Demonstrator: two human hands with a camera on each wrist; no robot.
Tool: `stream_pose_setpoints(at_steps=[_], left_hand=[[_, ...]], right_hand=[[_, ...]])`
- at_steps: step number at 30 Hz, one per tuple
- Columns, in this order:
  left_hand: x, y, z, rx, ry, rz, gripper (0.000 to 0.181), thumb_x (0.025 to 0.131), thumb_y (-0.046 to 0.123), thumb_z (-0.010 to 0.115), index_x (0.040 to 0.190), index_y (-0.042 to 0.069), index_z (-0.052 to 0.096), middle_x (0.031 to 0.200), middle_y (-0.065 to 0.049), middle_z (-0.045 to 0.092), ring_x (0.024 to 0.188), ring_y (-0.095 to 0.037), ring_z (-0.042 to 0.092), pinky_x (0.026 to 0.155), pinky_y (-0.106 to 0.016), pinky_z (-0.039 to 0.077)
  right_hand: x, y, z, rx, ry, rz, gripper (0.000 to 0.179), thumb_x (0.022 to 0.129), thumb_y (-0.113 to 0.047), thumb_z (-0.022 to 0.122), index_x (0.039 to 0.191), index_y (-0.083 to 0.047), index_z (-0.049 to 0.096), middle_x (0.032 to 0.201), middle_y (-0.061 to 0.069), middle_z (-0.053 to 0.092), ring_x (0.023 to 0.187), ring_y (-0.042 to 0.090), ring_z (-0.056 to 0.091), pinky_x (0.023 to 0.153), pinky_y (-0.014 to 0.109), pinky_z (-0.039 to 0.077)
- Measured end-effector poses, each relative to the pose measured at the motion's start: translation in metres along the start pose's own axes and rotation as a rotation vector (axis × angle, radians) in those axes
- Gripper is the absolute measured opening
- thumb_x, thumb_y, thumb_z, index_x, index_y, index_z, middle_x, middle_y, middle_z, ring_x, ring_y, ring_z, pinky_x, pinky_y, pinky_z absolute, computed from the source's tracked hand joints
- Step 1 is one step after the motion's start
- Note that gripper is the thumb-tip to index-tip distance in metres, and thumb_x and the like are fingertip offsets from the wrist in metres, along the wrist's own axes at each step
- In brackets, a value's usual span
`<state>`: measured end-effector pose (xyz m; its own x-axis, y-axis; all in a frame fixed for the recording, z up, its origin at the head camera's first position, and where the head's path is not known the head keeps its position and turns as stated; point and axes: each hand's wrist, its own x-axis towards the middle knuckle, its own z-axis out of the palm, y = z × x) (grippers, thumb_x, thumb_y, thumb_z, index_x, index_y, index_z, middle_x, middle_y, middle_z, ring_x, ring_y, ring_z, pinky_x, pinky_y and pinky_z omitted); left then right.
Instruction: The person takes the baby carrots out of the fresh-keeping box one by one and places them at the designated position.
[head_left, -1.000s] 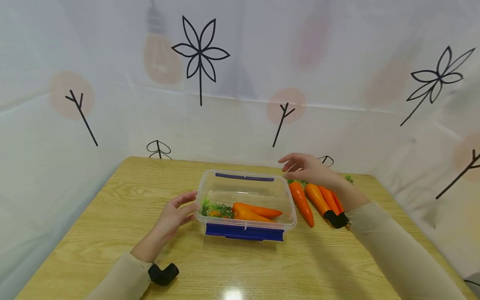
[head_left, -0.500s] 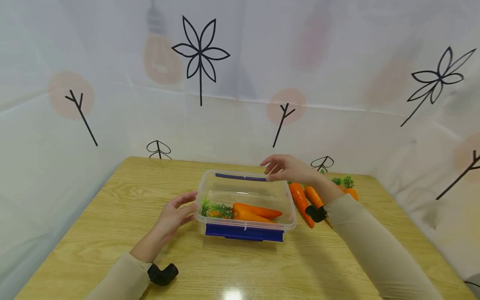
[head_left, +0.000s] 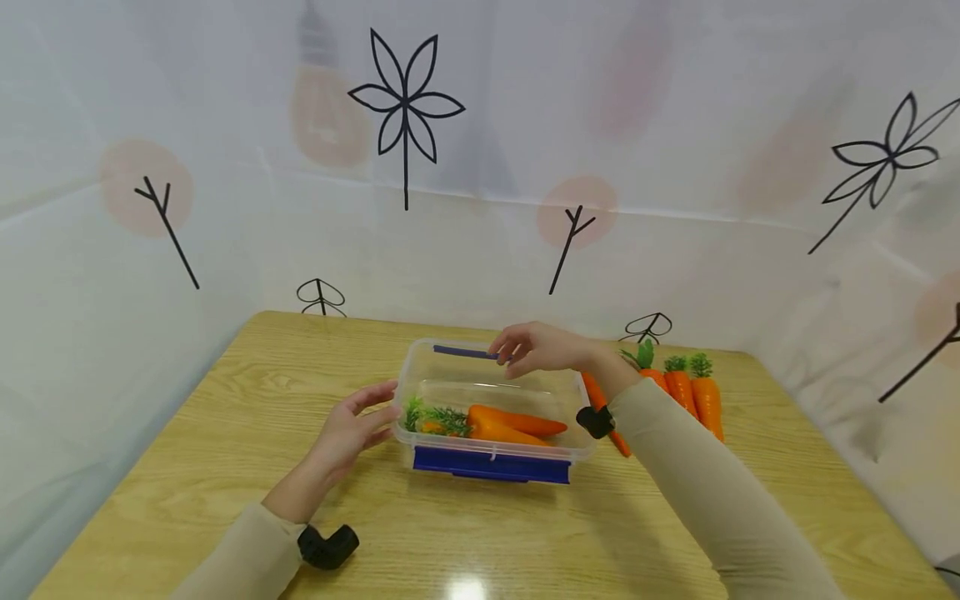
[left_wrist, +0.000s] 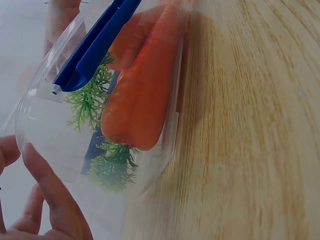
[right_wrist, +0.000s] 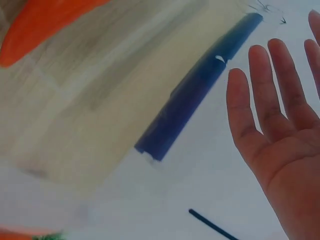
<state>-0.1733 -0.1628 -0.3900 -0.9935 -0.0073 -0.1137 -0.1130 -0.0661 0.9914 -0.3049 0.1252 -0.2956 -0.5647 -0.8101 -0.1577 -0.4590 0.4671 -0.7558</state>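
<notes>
A clear plastic food container (head_left: 495, 450) with blue clip latches stands on the wooden table, its top uncovered. Orange carrots (head_left: 517, 421) with green leafy tops lie inside along its front. My left hand (head_left: 341, 437) touches the container's left end; in the left wrist view, fingertips (left_wrist: 35, 152) meet the clear rim and wall. Over the back right of the container hovers my right hand (head_left: 543, 346), holding nothing. The right wrist view shows that hand's fingers (right_wrist: 262, 85) extended, apart from the blue back latch (right_wrist: 195, 95).
Several more carrots (head_left: 705, 400) lie right of the container, partly hidden behind the right forearm. The table (head_left: 465, 525) is pale wood. Behind it hangs a white cloth (head_left: 480, 267) with plant drawings.
My right hand has moved left from beside the loose carrots to over the container's back rim, uncovering carrots on the right. The left hand and the container stay in place.
</notes>
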Motion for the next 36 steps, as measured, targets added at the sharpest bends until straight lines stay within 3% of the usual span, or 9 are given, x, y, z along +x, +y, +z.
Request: stream_pose_setpoints(at_steps=[12,19,23,30,36], left_hand=[[0.001,0.000,0.000,-0.009,0.013,-0.004,0.047,0.088,0.010,0.065,0.132,0.004,0.050,0.130,-0.013,0.044,0.096,-0.017,0.056,0.079,-0.029,0.051],[0.002,-0.001,0.000,-0.014,0.000,0.004,0.049,0.087,0.011,0.066,0.133,0.005,0.050,0.132,-0.014,0.043,0.096,-0.017,0.057,0.079,-0.029,0.051],[0.002,-0.001,0.000,-0.015,0.001,0.004,0.049,0.087,0.011,0.066,0.133,0.005,0.049,0.132,-0.014,0.043,0.097,-0.017,0.057,0.081,-0.031,0.051],[0.002,-0.001,0.001,-0.017,0.009,-0.001,0.047,0.088,0.009,0.065,0.132,0.005,0.051,0.130,-0.013,0.044,0.095,-0.017,0.057,0.081,-0.032,0.051],[0.002,0.000,0.001,-0.023,0.014,-0.007,0.047,0.088,0.009,0.065,0.132,0.005,0.050,0.129,-0.013,0.045,0.093,-0.017,0.058,0.078,-0.029,0.052]], right_hand=[[0.024,0.011,0.017,0.021,-0.209,0.080,0.035,0.087,-0.001,0.063,0.121,-0.002,0.055,0.120,0.021,0.051,0.110,0.041,0.050,0.085,0.035,0.049],[0.032,0.012,0.027,-0.015,-0.366,0.239,0.049,0.083,0.006,0.061,0.127,-0.016,0.053,0.127,0.008,0.048,0.107,0.023,0.053,0.078,0.038,0.049],[0.034,0.015,0.034,0.015,-0.427,0.308,0.060,0.080,0.014,0.055,0.126,-0.025,0.052,0.132,0.005,0.042,0.112,0.022,0.049,0.074,0.034,0.049],[0.034,0.019,0.038,0.000,-0.380,0.304,0.068,0.076,0.019,0.050,0.127,-0.025,0.049,0.129,0.008,0.041,0.105,0.024,0.052,0.065,0.032,0.048],[0.036,0.018,0.039,-0.099,-0.177,0.243,0.066,0.077,0.012,0.058,0.136,-0.015,0.043,0.126,0.016,0.044,0.098,0.026,0.055,0.065,0.034,0.049]])
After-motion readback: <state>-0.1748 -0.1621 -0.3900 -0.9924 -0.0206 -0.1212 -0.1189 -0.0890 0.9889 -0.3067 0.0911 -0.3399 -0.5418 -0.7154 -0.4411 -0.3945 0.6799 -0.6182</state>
